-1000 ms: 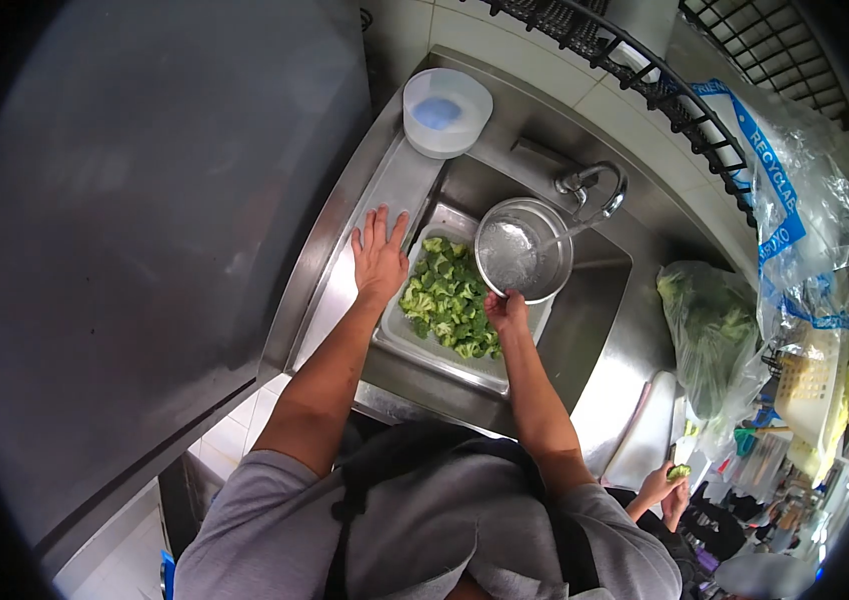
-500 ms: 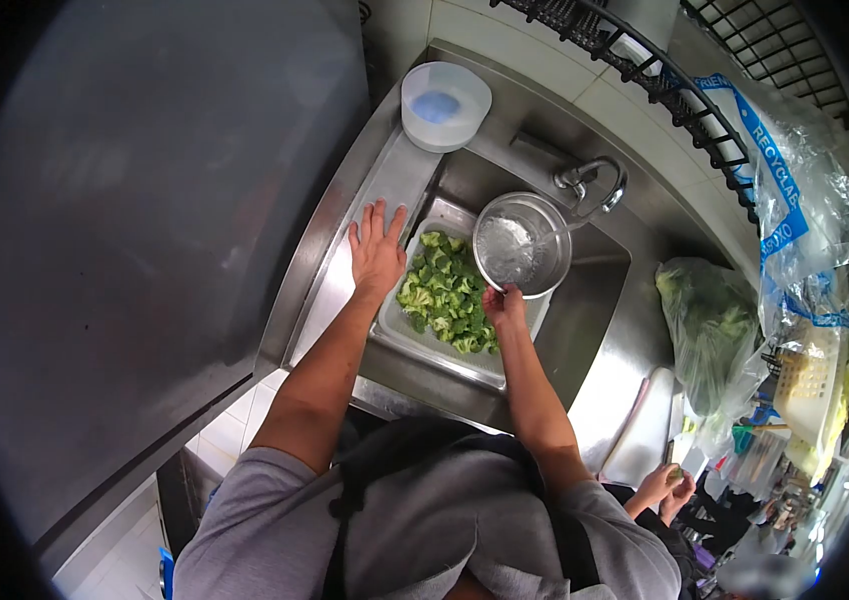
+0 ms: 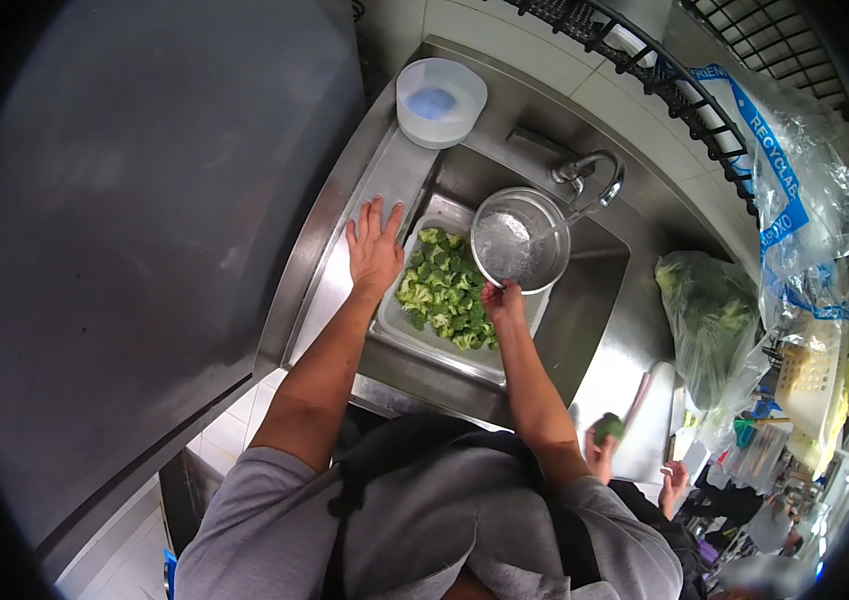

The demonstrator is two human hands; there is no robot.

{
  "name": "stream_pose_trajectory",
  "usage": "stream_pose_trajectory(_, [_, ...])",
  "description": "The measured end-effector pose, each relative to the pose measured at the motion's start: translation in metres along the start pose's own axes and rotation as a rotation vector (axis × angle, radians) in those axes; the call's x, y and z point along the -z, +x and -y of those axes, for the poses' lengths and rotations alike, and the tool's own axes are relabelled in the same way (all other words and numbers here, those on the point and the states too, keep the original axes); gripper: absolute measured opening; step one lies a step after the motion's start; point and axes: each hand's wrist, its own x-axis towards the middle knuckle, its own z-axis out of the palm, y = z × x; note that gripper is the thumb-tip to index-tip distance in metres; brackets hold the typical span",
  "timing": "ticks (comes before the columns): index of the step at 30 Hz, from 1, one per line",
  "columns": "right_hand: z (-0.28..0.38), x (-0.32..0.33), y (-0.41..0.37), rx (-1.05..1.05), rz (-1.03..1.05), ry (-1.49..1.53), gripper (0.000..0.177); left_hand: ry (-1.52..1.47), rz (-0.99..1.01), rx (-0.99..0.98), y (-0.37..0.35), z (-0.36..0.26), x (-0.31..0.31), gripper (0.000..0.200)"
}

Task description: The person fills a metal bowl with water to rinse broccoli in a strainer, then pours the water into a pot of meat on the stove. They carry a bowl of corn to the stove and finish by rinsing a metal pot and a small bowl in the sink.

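My right hand [image 3: 505, 302] grips the near rim of a round metal bowl [image 3: 485, 262], closed on its edge. Water runs from the curved tap [image 3: 597, 178] into the bowl, and water shows inside it. Below and left of the bowl, cut broccoli florets [image 3: 442, 292] lie in a perforated tray [image 3: 397, 322] in the metal sink [image 3: 585, 325]. My left hand [image 3: 377, 250] rests flat on the steel ledge left of the sink, fingers spread, holding nothing.
A translucent white tub [image 3: 442, 128] stands at the sink's back left corner. A bag of green vegetables [image 3: 710, 325] sits on the right counter, near a white cutting board [image 3: 650, 425]. Another person's hand [image 3: 600, 455] holds a green broccoli piece [image 3: 608, 428]. A black wire rack [image 3: 685, 85] hangs above.
The other person's hands at the right have moved apart, one now left of the board with a green piece. My hands and the bowl stay nearly in place while water runs.
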Motion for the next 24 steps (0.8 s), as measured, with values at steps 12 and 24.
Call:
stream_pose_trajectory(12, [-0.001, -0.001, 0.003, 0.011, -0.050, -0.028, 0.022, 0.001, -0.011, -0.003, 0.000, 0.001, -0.003, 0.074])
stream_pose_trajectory(24, [0.000, -0.007, -0.010, 0.028, -0.054, -0.021, 0.021, -0.009, -0.004, 0.000, 0.000, 0.000, -0.001, 0.073])
